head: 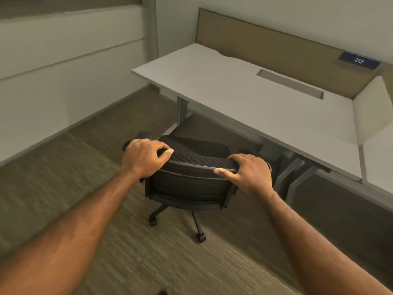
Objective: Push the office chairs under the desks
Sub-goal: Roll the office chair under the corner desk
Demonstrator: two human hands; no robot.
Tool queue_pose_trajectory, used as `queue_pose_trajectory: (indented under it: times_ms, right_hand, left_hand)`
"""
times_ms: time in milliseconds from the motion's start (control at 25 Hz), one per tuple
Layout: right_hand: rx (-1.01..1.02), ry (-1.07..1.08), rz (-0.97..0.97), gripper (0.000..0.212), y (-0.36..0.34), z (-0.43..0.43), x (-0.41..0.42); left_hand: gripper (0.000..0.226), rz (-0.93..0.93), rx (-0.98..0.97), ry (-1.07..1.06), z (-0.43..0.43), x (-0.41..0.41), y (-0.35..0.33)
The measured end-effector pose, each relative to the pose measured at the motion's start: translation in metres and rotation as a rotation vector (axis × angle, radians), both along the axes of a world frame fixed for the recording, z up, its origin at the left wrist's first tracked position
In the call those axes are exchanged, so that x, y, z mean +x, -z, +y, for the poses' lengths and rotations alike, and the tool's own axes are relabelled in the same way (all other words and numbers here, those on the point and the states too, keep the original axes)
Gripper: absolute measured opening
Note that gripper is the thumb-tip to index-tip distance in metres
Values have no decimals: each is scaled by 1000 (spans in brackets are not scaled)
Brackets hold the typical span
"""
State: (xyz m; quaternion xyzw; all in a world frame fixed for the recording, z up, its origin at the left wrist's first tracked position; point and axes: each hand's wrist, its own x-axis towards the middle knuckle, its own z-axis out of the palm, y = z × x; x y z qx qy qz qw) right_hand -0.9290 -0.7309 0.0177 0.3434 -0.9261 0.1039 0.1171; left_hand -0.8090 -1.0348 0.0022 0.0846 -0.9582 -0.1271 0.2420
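I see the chair (187, 184) on the carpet (127, 262), its seat partly under the desk (244, 99). My left hand (144, 158) and right hand (251, 173) sit on the backrest top. A partition (265, 50) stands behind the desk; a wall (63, 71) lies left.

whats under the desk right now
Under the desk sit the front of the black chair's seat, grey metal desk legs and carpet. Both hands grip the backrest top. Deeper under is shadowed and hidden by the desktop.
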Motion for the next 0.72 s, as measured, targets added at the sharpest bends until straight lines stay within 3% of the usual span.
queue_pose_trajectory:
  times_ms: [240, 720]
  right_hand:
    - [21, 76, -20, 96, 2, -100, -53]
    - [62, 180, -70, 98, 10, -259, -127]
  left_hand:
    - [39, -9, 9, 36, -111, -73, 6]
    - [51, -140, 46, 71, -274, -190, -4]
